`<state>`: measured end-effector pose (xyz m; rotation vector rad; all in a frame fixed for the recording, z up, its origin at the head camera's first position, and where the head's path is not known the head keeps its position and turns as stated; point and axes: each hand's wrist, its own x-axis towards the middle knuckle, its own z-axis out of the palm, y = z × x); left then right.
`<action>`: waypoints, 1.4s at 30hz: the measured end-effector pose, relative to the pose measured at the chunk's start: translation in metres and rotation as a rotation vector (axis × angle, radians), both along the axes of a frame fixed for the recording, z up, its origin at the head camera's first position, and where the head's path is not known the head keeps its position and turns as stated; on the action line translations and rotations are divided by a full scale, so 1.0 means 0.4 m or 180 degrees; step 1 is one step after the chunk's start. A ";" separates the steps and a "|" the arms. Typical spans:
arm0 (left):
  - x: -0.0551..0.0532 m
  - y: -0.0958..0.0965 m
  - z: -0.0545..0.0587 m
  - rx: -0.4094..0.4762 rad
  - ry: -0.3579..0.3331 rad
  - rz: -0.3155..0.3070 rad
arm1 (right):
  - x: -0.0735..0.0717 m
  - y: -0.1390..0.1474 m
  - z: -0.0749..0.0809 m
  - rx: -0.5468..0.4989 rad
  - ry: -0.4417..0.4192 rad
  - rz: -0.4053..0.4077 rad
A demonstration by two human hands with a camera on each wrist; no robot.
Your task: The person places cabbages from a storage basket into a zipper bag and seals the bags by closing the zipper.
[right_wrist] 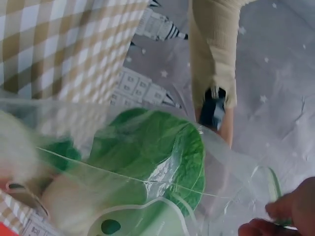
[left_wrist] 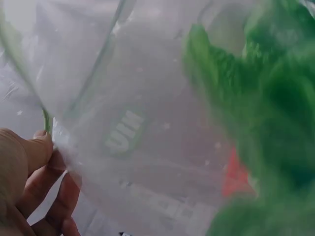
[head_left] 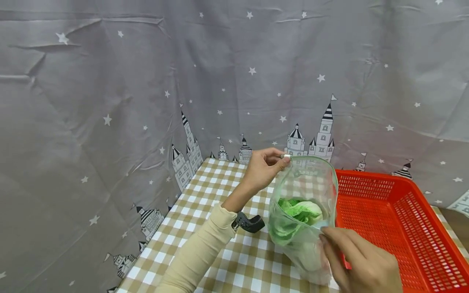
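Observation:
A clear zip bag [head_left: 311, 258] with a green-edged mouth hangs open above the table, its mouth tipped toward me. Inside sits a leafy Chinese cabbage [head_left: 302, 211], green leaves up and pale base low; its leaves [right_wrist: 152, 142] press near the bag wall in the right wrist view. With thumb and fingers, my left hand [head_left: 261, 169] pinches the far left corner of the mouth, beside a white slider [head_left: 287, 156]. My right hand [head_left: 366, 258] pinches the near rim on the right. In the left wrist view, the left hand's fingers [left_wrist: 37, 152] grip the green edge.
A red plastic basket [head_left: 373, 195] with perforated walls stands right of the bag, partly behind the right hand. A brown-and-white checked cloth [head_left: 212, 195] covers the table. Behind it hangs a grey curtain [head_left: 234, 73] printed with stars and castles. A dark wrist strap [head_left: 250, 223] is on the left wrist.

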<state>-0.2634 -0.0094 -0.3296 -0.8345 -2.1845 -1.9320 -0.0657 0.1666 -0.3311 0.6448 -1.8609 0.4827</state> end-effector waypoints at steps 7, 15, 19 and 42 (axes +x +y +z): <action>-0.002 -0.074 0.007 0.0345 0.0026 -0.0135 | -0.004 0.122 0.048 -0.0346 -0.0773 -0.0011; 0.027 -0.168 0.036 0.0306 0.0345 -0.0369 | -0.060 0.287 0.093 -0.0621 -0.1630 0.0095; 0.038 -0.171 0.026 0.0220 0.0333 -0.0371 | -0.081 0.311 0.076 -0.0730 -0.1880 0.0034; 0.091 -0.090 -0.036 0.0891 0.0530 0.0065 | -0.164 0.030 0.160 0.0019 -0.2120 0.0083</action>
